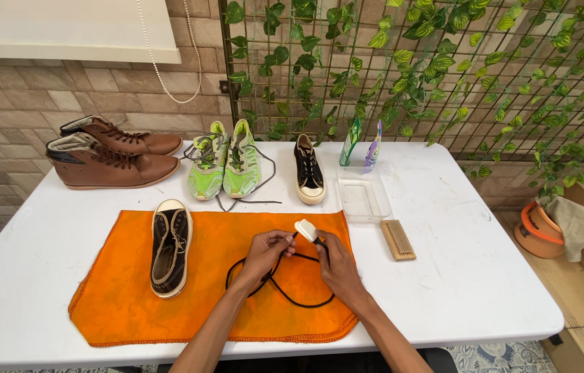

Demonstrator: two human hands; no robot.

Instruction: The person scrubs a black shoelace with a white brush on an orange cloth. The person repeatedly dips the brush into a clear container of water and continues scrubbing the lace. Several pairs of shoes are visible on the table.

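My left hand (264, 253) pinches one end of a black shoelace (285, 284) that loops over an orange cloth (133, 290). My right hand (337, 266) holds a small white brush or sponge (306, 229) against the lace near the left fingertips. A black sneaker (170, 246) without its lace lies on the cloth to the left of my hands, sole edge white.
On the white table (458, 276) stand a pair of brown boots (109, 162), a pair of green sneakers (226, 162), a second black sneaker (308, 169), a clear plastic tray (363, 197), two toothbrushes (361, 141) and a wooden brush (397, 240). An orange pot (537, 231) sits on the floor at the right.
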